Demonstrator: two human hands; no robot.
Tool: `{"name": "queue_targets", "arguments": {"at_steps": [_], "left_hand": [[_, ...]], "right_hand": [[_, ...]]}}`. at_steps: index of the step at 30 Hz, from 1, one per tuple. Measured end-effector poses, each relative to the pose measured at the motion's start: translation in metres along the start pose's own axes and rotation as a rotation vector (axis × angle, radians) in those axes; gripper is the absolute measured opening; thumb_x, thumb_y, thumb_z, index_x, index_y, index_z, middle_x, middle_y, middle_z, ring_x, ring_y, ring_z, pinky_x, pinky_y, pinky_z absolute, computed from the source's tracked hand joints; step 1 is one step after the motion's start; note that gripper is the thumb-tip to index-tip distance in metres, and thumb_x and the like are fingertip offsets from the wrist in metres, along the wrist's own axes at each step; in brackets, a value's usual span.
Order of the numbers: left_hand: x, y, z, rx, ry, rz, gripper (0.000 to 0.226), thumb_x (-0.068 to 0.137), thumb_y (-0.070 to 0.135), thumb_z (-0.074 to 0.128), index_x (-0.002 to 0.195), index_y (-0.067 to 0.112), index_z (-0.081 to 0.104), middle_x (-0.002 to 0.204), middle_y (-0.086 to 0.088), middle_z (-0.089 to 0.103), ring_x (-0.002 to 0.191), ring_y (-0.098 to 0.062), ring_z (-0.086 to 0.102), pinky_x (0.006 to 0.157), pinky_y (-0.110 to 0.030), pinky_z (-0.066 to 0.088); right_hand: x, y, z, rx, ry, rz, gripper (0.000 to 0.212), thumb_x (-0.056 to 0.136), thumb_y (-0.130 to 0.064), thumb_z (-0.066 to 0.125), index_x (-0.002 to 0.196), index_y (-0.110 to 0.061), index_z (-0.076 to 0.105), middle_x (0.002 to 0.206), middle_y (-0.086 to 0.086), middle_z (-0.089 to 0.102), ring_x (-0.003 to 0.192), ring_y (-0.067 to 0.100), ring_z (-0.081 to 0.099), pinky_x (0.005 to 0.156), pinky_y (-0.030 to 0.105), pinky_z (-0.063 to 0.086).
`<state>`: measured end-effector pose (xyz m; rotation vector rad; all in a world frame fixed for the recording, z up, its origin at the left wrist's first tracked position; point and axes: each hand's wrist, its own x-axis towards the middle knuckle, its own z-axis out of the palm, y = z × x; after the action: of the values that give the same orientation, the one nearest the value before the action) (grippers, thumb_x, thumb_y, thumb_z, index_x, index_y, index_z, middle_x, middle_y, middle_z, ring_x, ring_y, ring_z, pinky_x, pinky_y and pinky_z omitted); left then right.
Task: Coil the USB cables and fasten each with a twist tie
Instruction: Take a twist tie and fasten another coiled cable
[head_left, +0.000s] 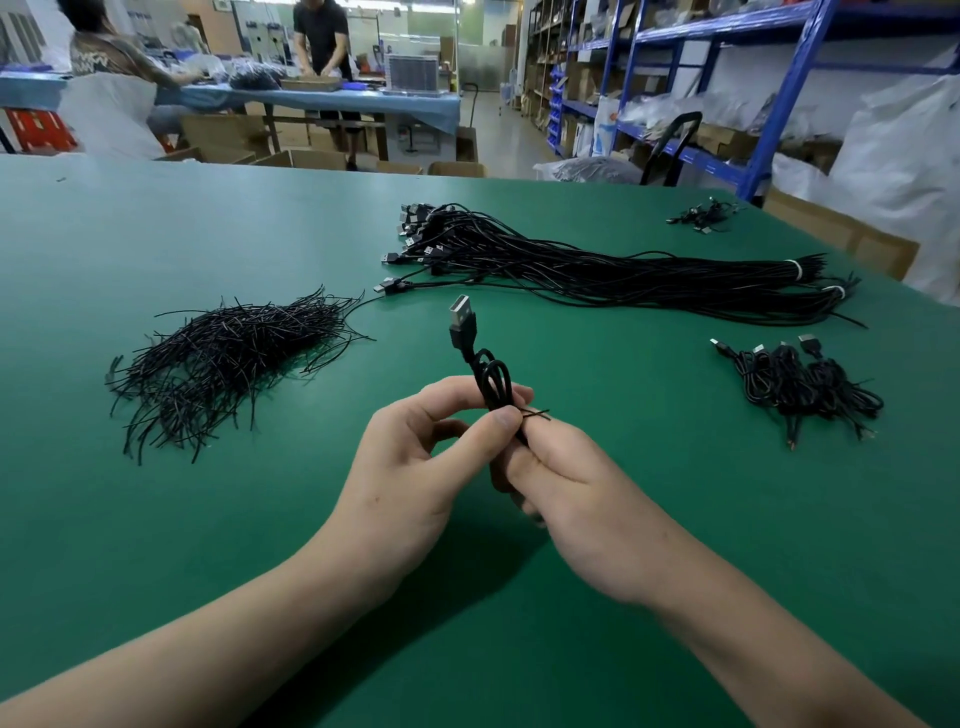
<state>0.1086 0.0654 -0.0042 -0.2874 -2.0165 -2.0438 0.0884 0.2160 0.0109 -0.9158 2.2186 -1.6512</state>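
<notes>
Black and coiled, the USB cable (492, 382) stands upright between both hands over the green tabletop (156, 519), plug end up. The left hand (415, 457) pinches the coil where the twist tie (536, 414) crosses it. The right hand (566, 493) curls round its lower part. A heap of loose ties (223, 358) lies left, the uncoiled bundle (597, 265) beyond, and the finished coils (805, 384) right.

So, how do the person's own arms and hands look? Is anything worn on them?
Both are bare. The left hand and the right hand have no gloves and no rings that show. The left forearm and the right forearm carry no sleeve, watch or bracelet as far as the picture's edge.
</notes>
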Motion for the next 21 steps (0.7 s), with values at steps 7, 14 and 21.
{"name": "queue_targets", "arguments": {"at_steps": [7, 14, 21], "left_hand": [[0.001, 0.004, -0.004, -0.011, -0.044, 0.070, 0.016, 0.093, 0.026, 0.068, 0.103, 0.016, 0.074, 0.087, -0.018, 0.072, 0.072, -0.018, 0.069, 0.068, -0.024, 0.055], [0.007, -0.001, -0.009, -0.009, 0.057, 0.011, 0.019, 0.088, 0.029, 0.066, 0.095, 0.015, 0.077, 0.095, 0.001, 0.078, 0.090, -0.006, 0.071, 0.082, -0.015, 0.052], [0.008, -0.004, -0.012, -0.041, -0.049, -0.075, 0.018, 0.093, 0.026, 0.066, 0.097, 0.012, 0.077, 0.092, -0.010, 0.077, 0.086, -0.020, 0.073, 0.085, -0.031, 0.058]], "right_hand": [[0.001, 0.004, -0.008, 0.305, -0.084, 0.066, 0.019, 0.095, -0.028, 0.048, 0.099, -0.018, 0.063, 0.077, -0.007, 0.062, 0.070, 0.011, 0.056, 0.062, 0.026, 0.048], [0.000, 0.009, -0.012, -0.165, 0.264, -0.102, 0.009, 0.102, -0.033, 0.057, 0.098, -0.029, 0.063, 0.088, -0.013, 0.068, 0.085, 0.009, 0.064, 0.077, 0.033, 0.051], [0.001, 0.013, -0.015, -0.302, 0.282, -0.190, 0.016, 0.104, -0.025, 0.054, 0.088, -0.024, 0.055, 0.074, -0.010, 0.061, 0.066, 0.015, 0.055, 0.062, 0.034, 0.045]]}}
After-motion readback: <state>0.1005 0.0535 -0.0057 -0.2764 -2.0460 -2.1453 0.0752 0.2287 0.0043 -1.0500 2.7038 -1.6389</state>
